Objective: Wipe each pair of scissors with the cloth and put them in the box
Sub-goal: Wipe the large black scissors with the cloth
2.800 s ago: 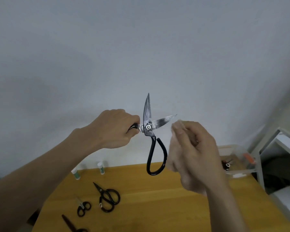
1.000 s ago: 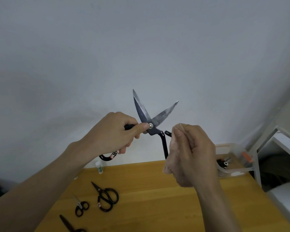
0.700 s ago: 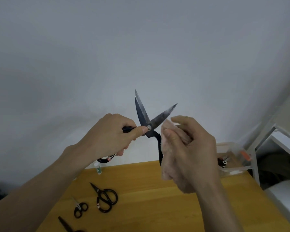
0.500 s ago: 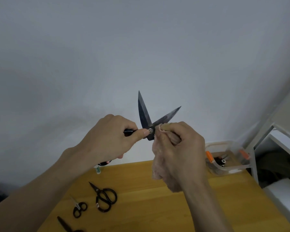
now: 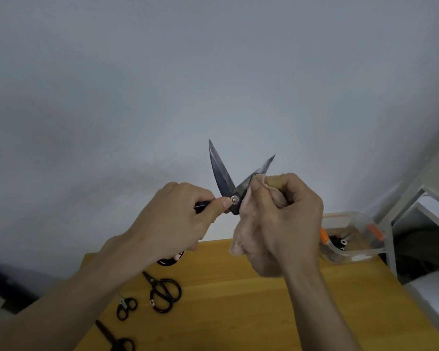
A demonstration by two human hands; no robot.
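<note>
A large pair of scissors (image 5: 224,182) is held up in front of the pale wall (image 5: 213,72), above the wooden table (image 5: 238,300), with its blades spread in a V. One black handle is gripped by the left hand (image 5: 173,224), the fingers curled round it and the thumb tip laid just beside the pivot screw. The right-hand blade is pinched near its base through a pinkish cloth (image 5: 246,231) bunched in the curled fingers of the right hand (image 5: 284,224). Three smaller black pairs are left lying on the table: a medium pair (image 5: 162,291), a small pair (image 5: 126,306) and one at the lower edge (image 5: 114,338) (partly cut off). A clear plastic box (image 5: 352,239) stands at the table's far right corner, dark items inside, beside a white shelf unit (image 5: 426,224).
</note>
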